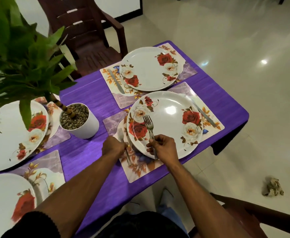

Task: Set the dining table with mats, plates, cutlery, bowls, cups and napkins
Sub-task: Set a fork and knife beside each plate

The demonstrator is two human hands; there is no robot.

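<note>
Your right hand (pixel 161 148) is pinching spare forks (pixel 148 125); your left hand (pixel 114 146) is gripping one fork (pixel 126 152). Slippery, stiff steel: hold mid-handle.

The round white rose-printed plate (pixel 165 124) just beyond the right hand (pixel 161 146) is glossy, mirroring a lamp. That hand grips shiny metal forks (pixel 148 125); the left hand (pixel 114 146) touches another polished metal fork (pixel 127 156) on a smooth, laminated-looking floral mat (pixel 140 167). Beneath, the purple tablecloth (pixel 92 98) shows a streaked sheen. The cream floor tiles (pixel 244 57), right of both hands, are highly glossy.
</note>
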